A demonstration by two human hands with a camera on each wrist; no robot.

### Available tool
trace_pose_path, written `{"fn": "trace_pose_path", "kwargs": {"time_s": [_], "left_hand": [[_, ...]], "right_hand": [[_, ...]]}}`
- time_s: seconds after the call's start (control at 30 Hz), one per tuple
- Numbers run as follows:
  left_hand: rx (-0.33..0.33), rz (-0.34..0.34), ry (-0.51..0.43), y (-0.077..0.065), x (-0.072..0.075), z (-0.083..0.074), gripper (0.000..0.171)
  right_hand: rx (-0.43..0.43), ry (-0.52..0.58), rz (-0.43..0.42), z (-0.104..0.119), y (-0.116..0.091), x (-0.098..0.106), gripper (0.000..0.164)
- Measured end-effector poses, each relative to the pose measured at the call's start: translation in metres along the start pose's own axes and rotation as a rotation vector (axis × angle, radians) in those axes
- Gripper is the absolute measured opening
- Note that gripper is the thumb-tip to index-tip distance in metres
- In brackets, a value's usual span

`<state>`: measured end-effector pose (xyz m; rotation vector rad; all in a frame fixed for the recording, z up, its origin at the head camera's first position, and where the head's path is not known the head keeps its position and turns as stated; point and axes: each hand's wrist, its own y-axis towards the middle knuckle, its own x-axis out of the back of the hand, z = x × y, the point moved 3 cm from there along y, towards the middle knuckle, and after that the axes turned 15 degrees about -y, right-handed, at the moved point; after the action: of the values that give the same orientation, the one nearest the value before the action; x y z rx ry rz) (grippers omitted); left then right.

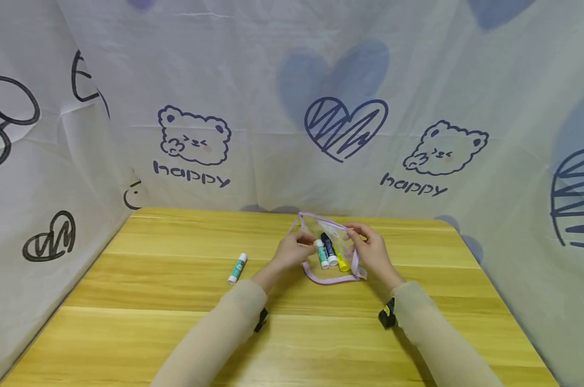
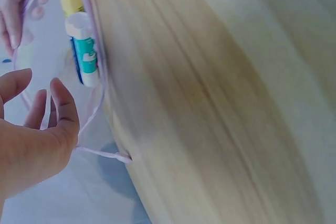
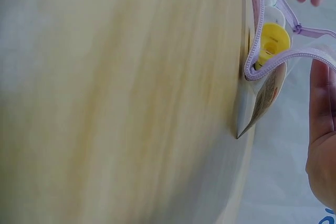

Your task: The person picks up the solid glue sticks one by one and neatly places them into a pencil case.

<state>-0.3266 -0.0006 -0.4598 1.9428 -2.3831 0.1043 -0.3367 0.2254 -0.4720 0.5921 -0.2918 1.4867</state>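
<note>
A clear zip pouch (image 1: 326, 281) with lilac edging lies on the table, its mouth spread apart. Inside are a teal-and-white glue stick (image 1: 322, 255), a dark blue one with a white cap (image 1: 328, 249) and a yellow stick (image 1: 342, 263). My right hand (image 1: 371, 252) pinches the pouch's right edge between thumb and fingers. Over the left side of the opening is my left hand (image 1: 295, 250). In the left wrist view its fingers (image 2: 64, 100) are loosely bent and apart, with nothing between them, just beside the teal glue stick (image 2: 85, 51).
Another teal-and-white glue stick (image 1: 237, 269) lies on the wooden table (image 1: 175, 279), left of the pouch. A printed cloth (image 1: 267, 161) hangs behind the table and along both sides. From the pouch's corner sticks out a small label (image 3: 265, 95).
</note>
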Motion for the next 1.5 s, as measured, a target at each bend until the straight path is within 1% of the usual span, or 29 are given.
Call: {"fn": "trace_pose_path", "kwargs": {"time_s": [0.13,0.37,0.5,0.73,0.83,0.97,1.07,1.27,1.5], "left_hand": [[-0.005,-0.005,-0.052,-0.006,0.008,-0.006,0.031],[-0.033,-0.023,-0.103,-0.02,0.027,-0.014,0.03],[-0.055,-0.027,-0.122,-0.028,0.039,-0.016,0.029],[-0.07,-0.016,-0.135,-0.043,0.056,-0.023,0.039],[-0.085,-0.029,-0.115,-0.048,0.063,-0.024,0.037],[-0.095,-0.06,-0.087,-0.053,0.074,-0.026,0.037],[-0.093,-0.081,-0.067,-0.057,0.082,-0.027,0.038],[-0.101,-0.093,-0.009,-0.063,0.101,-0.024,0.038],[-0.089,-0.1,0.059,-0.071,0.123,-0.019,0.038]], "right_hand": [[0.009,0.011,-0.001,0.001,0.0,0.0,0.028],[0.021,0.01,-0.005,0.001,0.0,0.001,0.03],[0.005,0.009,-0.011,-0.001,0.001,0.002,0.03],[-0.027,0.056,-0.012,-0.001,0.0,-0.001,0.031],[-0.018,0.053,-0.012,0.0,-0.001,-0.001,0.03],[0.015,0.007,-0.018,0.001,-0.002,0.0,0.03],[0.023,-0.006,-0.017,0.0,-0.001,0.0,0.03],[0.009,-0.001,-0.009,-0.002,0.001,-0.001,0.031],[-0.032,0.038,-0.001,-0.002,0.0,-0.001,0.033]]}}
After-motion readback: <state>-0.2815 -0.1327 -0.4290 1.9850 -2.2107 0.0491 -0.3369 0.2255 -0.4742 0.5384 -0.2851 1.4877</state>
